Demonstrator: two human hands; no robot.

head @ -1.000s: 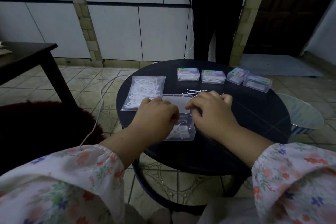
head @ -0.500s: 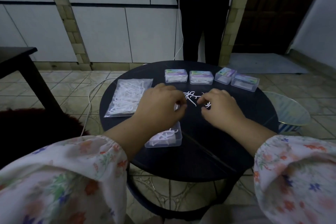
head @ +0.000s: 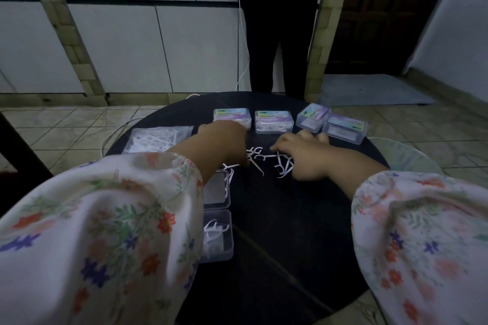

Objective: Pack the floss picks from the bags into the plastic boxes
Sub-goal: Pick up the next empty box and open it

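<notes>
a: where are the floss picks lying?

b: a loose heap of floss picks (head: 266, 162) is lying near the middle of the round black table (head: 285, 232), between the two hands. more are sitting in the clear bag (head: 158, 138) toward the table's left edge, partly hidden by the left forearm.

a: and the box being filled?

b: the open plastic box (head: 217, 235) is lying toward the near left of the table, its lid half (head: 217, 190) flat on the far side. a few picks are resting in the near half, and a couple are hanging over the lid's right rim.

a: what are the hands doing?

b: the left hand (head: 224, 141) is reaching down onto the left side of the heap, knuckles up, fingertips at the picks; i cannot tell whether it is pinching one. the right hand (head: 301, 152) is resting on the right side of the heap, fingers curled toward the picks, but whether it is grasping any is hidden too.

a: anything else on the table?

b: four closed boxes (head: 273, 121) with coloured labels are sitting in a row along the far edge, the two on the right angled. beyond the far edge a person in dark trousers (head: 274, 34) is standing, and a white cable (head: 244, 60) is hanging down the wall.
</notes>
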